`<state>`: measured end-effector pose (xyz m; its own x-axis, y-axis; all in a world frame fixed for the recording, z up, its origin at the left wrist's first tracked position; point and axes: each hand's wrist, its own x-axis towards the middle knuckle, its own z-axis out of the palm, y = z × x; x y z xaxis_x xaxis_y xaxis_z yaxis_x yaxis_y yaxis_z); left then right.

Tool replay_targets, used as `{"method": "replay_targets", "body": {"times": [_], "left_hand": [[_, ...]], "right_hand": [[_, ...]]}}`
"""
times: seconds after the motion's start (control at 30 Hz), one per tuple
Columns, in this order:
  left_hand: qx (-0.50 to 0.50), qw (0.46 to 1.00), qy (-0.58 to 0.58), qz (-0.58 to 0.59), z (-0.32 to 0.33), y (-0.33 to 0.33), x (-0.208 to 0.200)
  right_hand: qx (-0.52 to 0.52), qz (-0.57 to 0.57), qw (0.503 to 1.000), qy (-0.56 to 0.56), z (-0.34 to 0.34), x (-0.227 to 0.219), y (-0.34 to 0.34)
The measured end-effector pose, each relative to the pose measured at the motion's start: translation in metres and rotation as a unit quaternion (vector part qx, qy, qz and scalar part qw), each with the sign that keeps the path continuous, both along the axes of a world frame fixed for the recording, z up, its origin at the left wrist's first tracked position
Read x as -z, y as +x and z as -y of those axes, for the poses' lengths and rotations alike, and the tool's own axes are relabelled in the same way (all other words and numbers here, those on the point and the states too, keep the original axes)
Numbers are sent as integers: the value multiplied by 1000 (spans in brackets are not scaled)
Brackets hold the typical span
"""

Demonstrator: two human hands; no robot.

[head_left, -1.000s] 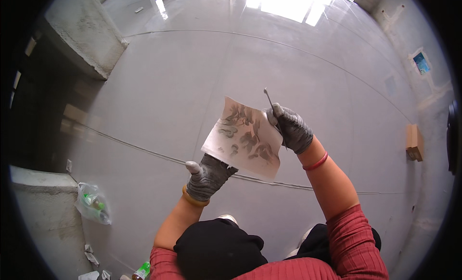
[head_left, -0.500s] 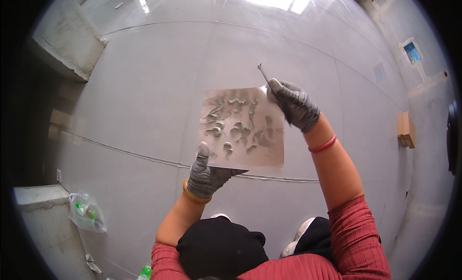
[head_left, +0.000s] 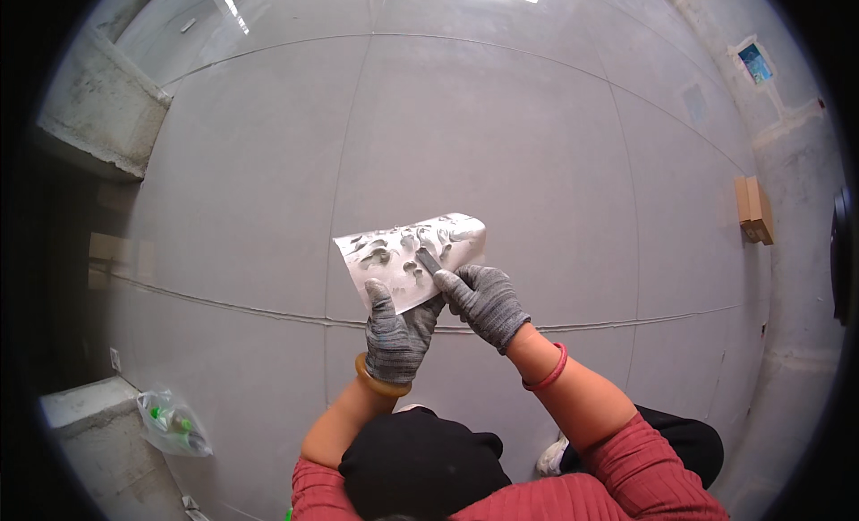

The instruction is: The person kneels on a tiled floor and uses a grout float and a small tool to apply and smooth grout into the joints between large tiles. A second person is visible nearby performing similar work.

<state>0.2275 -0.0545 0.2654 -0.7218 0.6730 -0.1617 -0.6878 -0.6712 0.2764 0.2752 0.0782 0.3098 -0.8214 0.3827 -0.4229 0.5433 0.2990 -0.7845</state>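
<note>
My left hand (head_left: 394, 344), in a grey knitted glove, grips the near edge of a thin pale sheet (head_left: 403, 297), thumb on top and fingers beneath. The sheet is bent, its far right side curling over. Dark grey lumps of paste (head_left: 379, 256) and smears cover its upper face. In my gloved right hand (head_left: 488, 304) is a small flat grey scraper (head_left: 429, 260). Its end lies over the sheet among the lumps; whether it touches the paste I cannot tell. The scraper's handle is hidden in the fist.
Large grey floor tiles (head_left: 501, 145) spread below, with a raised joint line (head_left: 259, 312) across them. A clear plastic bag (head_left: 174, 422) with green-capped bottles lies at left beside a concrete block (head_left: 94, 397). Cardboard boxes (head_left: 754, 210) stand by the right wall.
My right hand has come down and toward me, bringing the scraper from beyond the sheet's far corner to over the paste. The sheet, flatter before, is now tilted and curled.
</note>
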Motion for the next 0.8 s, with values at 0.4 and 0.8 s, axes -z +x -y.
{"method": "replay_targets", "body": {"times": [0.4, 0.8], "left_hand": [[-54, 996, -62, 17, -9, -5, -4], [13, 982, -190, -12, -22, -21, -2]], "right_hand": [[18, 70, 983, -168, -14, 1, 22], [-176, -190, 827, 499, 25, 16, 23]]}}
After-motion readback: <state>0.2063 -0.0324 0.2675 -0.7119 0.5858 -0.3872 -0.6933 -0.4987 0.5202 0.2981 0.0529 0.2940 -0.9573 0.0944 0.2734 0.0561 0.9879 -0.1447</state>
